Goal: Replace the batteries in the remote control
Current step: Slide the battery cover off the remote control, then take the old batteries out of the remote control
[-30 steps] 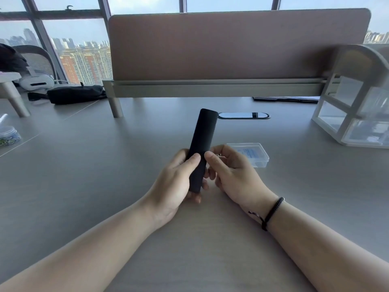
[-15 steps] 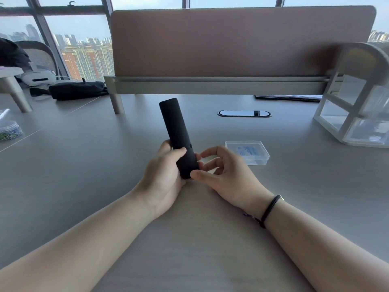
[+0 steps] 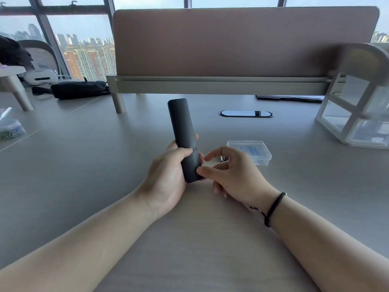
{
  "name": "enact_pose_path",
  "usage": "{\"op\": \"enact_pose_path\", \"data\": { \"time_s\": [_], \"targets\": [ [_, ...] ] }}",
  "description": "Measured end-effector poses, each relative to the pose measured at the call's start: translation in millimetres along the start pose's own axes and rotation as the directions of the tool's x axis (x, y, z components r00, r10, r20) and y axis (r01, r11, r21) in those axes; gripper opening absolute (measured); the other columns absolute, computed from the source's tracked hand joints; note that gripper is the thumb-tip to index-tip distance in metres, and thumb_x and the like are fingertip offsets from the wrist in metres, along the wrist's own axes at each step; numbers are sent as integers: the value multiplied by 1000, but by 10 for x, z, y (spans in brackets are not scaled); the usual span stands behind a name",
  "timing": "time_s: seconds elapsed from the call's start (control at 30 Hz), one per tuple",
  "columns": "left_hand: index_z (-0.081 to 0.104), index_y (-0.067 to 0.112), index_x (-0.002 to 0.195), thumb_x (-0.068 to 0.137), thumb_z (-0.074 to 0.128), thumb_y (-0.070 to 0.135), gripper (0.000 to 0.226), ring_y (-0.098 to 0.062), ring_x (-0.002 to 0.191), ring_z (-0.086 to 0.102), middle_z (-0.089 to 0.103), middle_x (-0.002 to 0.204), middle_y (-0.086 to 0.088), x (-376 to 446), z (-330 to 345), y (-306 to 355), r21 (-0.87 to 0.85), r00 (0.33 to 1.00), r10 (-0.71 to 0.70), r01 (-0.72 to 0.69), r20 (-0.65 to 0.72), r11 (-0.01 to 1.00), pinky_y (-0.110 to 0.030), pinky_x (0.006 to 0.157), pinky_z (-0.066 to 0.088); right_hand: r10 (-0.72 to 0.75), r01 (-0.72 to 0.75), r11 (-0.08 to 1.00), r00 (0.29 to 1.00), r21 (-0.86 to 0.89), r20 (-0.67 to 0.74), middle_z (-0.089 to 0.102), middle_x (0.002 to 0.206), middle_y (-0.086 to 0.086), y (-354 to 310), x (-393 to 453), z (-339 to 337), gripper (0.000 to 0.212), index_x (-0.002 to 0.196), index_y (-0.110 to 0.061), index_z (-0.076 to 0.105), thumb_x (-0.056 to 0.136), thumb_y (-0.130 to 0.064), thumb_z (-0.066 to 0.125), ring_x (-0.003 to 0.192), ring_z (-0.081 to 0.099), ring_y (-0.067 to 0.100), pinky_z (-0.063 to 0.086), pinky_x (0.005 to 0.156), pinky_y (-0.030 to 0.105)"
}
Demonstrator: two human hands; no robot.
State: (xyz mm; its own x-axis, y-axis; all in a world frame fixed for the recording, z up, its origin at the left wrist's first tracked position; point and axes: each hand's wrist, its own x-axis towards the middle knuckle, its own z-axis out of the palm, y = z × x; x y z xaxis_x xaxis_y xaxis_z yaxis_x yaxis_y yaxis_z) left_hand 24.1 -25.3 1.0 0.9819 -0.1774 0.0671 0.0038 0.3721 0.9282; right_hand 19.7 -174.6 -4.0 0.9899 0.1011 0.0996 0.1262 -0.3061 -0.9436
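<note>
Above the grey wooden desk (image 3: 84, 186) | left hand (image 3: 168, 175) grips slim matte-black plastic remote control (image 3: 184, 138), back cover closed | right hand (image 3: 233, 175) pinches its lower end | risk: thumb slips off smooth cover, remote drops.
</note>
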Motion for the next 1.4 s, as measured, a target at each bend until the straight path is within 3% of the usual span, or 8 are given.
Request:
{"op": "enact_pose_path", "data": {
  "time_s": [0.17,0.33,0.5,0.6,0.8,0.97,1.17,1.4],
  "targets": [
    [60,15,122,100,39,23,32,-28,69,52,55,76,-14,17,-17,7,-7,997,9,-9,-75,1000,-44,67,42,13,-14,999,999,38,41,79,72,5,-14,-2,4,26,99,-14,61,81,-21,78,39,48,14,37,39,21],
    [60,14,109,104,42,29,24,-20,67,58,58,79,-7,85,-80,17,172,911,183,-126,-371,977,-36,69,46,8,-13,999,993,39,114,76,64,3,-31,-11,-4,21,94,-16,63,81,-16,79,41,42,14,35,42,21],
    [54,21,97,104,40,25,16,-16,66,60,56,84,-5,143,-166,78,198,848,248,-173,-469,965,-32,62,45,-14,18,999,995,-42,102,74,61,-3,-39,-36,5,16,87,-18,65,81,-21,79,46,44,17,36,45,22],
    [57,16,107,104,43,19,15,-17,68,62,58,83,-5,104,-123,115,65,900,183,-171,-395,983,-33,58,50,-60,78,976,994,-204,92,75,64,-3,-12,-67,47,14,82,-21,65,81,-27,78,39,45,2,36,47,19],
    [55,2,122,103,45,21,28,-20,63,64,62,85,-10,-35,9,117,-12,988,93,-95,-124,995,-30,44,47,-142,178,917,982,-357,125,71,68,-5,8,-85,113,24,72,-27,64,72,-46,79,48,49,-1,40,55,21],
    [61,2,118,101,48,26,32,-18,61,65,65,79,-11,-36,0,132,-26,993,54,-57,-105,998,-25,37,40,-110,208,856,968,-473,228,61,61,-14,-14,-155,113,34,81,-32,66,62,-53,82,54,53,-1,43,59,22],
    [64,-4,114,100,50,19,30,-17,66,68,68,81,-14,-33,19,100,-36,996,-5,1,-89,999,-23,43,49,-173,223,743,975,-631,140,59,65,-11,-31,-183,188,29,81,-31,59,76,-59,65,67,59,6,50,66,30],
    [63,-3,110,102,46,17,27,-21,72,73,74,83,-15,-34,9,119,-82,998,-40,36,-56,996,-24,44,51,-149,220,835,973,-505,177,64,64,-6,12,-142,148,25,82,-35,72,77,-58,68,57,53,6,48,63,30]
  ]
}}
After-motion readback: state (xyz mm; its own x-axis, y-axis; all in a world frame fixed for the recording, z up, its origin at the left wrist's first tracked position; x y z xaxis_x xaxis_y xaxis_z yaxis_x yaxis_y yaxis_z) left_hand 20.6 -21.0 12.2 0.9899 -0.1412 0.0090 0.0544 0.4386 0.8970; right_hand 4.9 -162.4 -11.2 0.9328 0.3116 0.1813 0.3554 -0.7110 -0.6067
